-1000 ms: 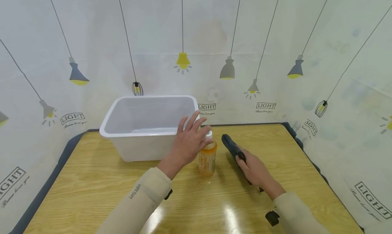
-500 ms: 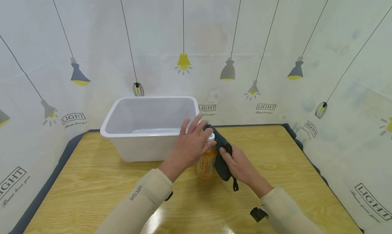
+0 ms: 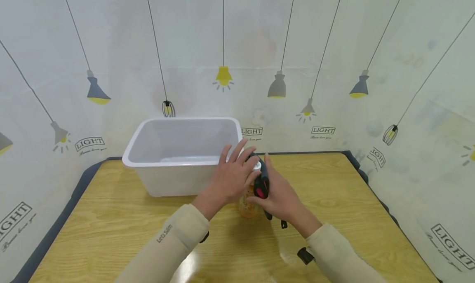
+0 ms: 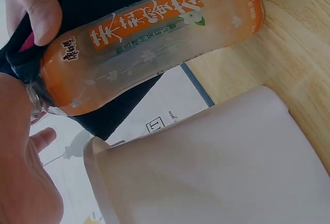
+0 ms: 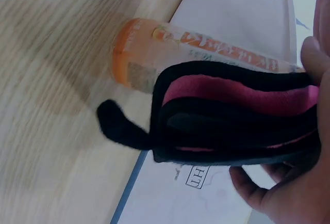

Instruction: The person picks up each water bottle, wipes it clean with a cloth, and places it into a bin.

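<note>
A plastic bottle of orange drink [image 4: 149, 48] with a white cap stands upright on the table. My left hand [image 3: 230, 178] holds it at the cap between thumb and forefinger, the other fingers spread towards the tub. Close against the bottle's right side, my right hand [image 3: 282, 192] grips a dark fabric mitt-like cover [image 3: 262, 184] with a pink lining. In the right wrist view the cover's opening [image 5: 206, 92] gapes between black-bound edges, and a small loop [image 5: 116, 126] hangs from its corner. The cover and hands hide part of the bottle in the head view.
A white plastic tub [image 3: 174, 180] stands just left of the bottle, its open top facing up. The wooden table [image 3: 122, 229] ends at a patterned wall sheet [image 3: 326, 77] behind and at both sides.
My right hand has brought the dark cover leftwards to the bottle and turned it, so that some pink lining shows. My left hand has stayed at the bottle's cap.
</note>
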{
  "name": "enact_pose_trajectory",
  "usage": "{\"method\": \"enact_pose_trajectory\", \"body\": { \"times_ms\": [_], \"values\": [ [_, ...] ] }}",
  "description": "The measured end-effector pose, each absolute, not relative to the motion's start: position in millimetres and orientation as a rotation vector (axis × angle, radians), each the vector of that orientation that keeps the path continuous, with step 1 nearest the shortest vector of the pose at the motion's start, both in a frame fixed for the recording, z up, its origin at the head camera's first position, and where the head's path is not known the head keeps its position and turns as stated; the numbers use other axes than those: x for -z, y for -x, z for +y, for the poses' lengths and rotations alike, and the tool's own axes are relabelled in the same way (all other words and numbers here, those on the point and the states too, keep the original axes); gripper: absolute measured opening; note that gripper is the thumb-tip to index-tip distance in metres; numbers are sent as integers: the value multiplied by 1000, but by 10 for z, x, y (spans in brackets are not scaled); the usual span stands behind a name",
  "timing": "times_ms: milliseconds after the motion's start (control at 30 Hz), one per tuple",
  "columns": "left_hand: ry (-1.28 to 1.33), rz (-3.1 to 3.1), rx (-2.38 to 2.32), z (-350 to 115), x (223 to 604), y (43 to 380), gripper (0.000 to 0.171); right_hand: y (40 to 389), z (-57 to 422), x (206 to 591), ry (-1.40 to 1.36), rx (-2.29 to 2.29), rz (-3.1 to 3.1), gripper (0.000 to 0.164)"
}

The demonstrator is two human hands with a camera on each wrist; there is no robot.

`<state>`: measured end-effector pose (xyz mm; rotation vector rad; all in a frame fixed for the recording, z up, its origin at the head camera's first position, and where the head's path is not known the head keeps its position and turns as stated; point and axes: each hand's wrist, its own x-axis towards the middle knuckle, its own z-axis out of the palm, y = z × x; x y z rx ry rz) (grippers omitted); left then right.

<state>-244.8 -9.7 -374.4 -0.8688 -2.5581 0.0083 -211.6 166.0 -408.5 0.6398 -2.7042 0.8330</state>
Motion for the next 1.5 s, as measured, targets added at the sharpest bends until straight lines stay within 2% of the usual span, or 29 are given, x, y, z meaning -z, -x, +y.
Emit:
{"method": "enact_pose_trajectory", "body": {
  "times_ms": [267,400,733,1067,1267,1500],
  "values": [
    [875,-2521,8,-121,3751,2461,41,2085,1645,4059,-589,-671,-2734,85],
    [878,-2522,21,-124,3753,2469,41,2078,1647,4082,-539,-571,-2773,78],
    [884,-2533,24,-129,3768,2475,41,1995,1669,4162,-506,-285,-2785,74],
    [887,-2553,27,-124,3764,2459,42,1946,1693,4580,-464,-100,-2896,75],
    [874,-2572,19,-107,3759,2448,44,1958,1717,4835,-511,194,-2956,76],
    [866,-2584,8,-99,3772,2451,45,1981,1763,4924,-572,309,-2959,71]
  ]
}}
